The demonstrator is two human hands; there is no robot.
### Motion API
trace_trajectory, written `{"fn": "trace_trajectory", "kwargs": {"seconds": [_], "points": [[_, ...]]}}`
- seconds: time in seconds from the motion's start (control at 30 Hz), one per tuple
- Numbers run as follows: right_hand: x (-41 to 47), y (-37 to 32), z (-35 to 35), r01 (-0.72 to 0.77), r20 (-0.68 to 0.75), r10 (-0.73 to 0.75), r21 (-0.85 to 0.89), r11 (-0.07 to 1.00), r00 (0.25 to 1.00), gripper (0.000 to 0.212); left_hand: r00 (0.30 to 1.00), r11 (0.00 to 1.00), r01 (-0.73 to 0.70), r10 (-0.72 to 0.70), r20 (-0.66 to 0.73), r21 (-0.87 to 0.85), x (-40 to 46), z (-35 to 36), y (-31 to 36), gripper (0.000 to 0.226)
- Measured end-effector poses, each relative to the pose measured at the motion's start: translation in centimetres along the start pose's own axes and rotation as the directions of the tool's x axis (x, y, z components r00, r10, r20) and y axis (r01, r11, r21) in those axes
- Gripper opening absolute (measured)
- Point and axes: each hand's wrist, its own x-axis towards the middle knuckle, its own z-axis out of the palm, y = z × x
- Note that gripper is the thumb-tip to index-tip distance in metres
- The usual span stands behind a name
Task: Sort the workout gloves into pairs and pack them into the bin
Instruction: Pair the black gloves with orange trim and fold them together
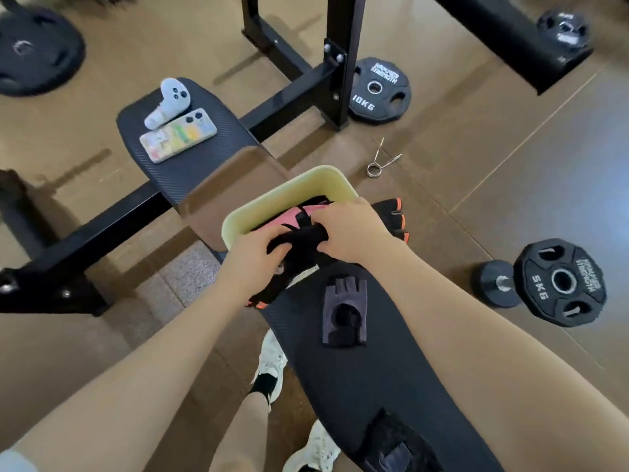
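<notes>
My left hand (253,257) and right hand (347,229) both grip a black glove bundle (299,240) over the bin (272,195) at the bench's (391,369) far end; next I'd tuck it in, then pair the grey glove (344,313).

Both arms are bare, with no sleeves, and the left hand (253,257) and right hand (350,229) wear no rings or watch. The feet wear white shoes (272,356) with dark specks. A black sock (265,384) shows above one shoe.
</notes>
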Motion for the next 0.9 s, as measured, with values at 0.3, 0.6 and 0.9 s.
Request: {"fn": "trace_trajectory", "kwargs": {"seconds": [0.3,0.6,0.9], "points": [[10.6,1.2,6.9,-0.016,0.243,0.057,-0.167,0.986,0.968,0.031,0.983,0.966,0.095,-0.129,0.131,0.239,8.2,1.7,-6.0,0.025],[8.1,0.4,9.1,-0.313,-0.210,0.276,-0.165,0.936,0.938,0.045,0.978,0.841,-0.202,0.152,0.140,0.502,8.4,2.6,-5.7,0.041],[4.8,1.2,9.7,-0.481,0.192,0.463,0.062,0.874,0.865,0.071,0.901,0.727,0.052,-0.330,0.282,0.684,5.5,5.5,-5.2,0.057]]}}
